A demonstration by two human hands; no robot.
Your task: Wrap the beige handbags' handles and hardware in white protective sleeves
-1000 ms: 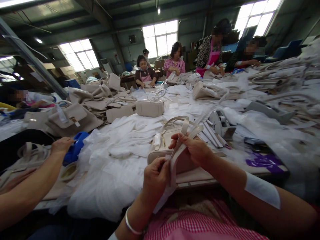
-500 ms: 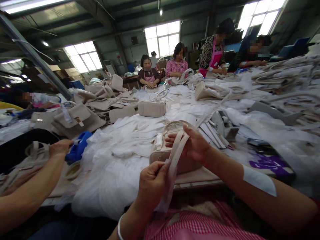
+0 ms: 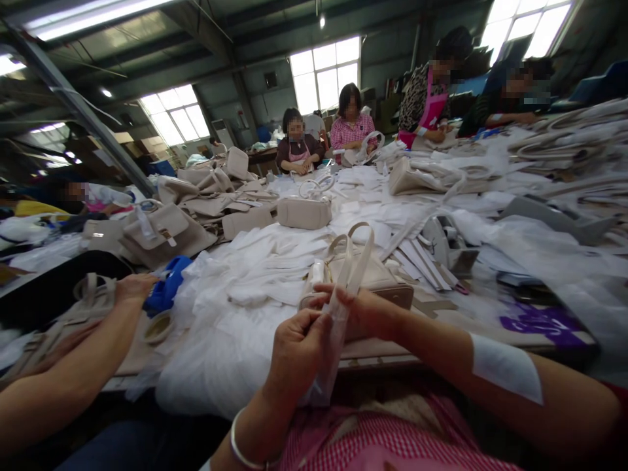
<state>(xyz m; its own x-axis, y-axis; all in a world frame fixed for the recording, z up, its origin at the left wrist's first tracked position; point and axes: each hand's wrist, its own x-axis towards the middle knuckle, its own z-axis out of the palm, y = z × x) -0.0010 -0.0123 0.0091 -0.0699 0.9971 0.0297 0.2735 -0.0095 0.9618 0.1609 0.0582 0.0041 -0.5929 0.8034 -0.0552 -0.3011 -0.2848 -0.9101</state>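
Strap point(image 3: 362, 252) in both hands, right at the near edge of the desk point(image 3: 377, 358): it loops up from the beige handbag point(image 3: 383, 278) standing just behind the knuckles. The left hand point(image 3: 294, 350) has its fingers pinched tight on a thin clear wrapper point(image 3: 324, 379) that hangs down off the strap. The right hand point(image 3: 366, 313), just beyond and touching it, is closed round the strap itself. To my eye the wrapper wants working along evenly: the right hand holding the strap taut and flat, the left feeding the film in small pinches so it neither bunches nor tears. White paper point(image 3: 255, 288) is heaped to the left, where a neighbour's hand point(image 3: 133, 286) rests by another bag point(image 3: 91, 294).
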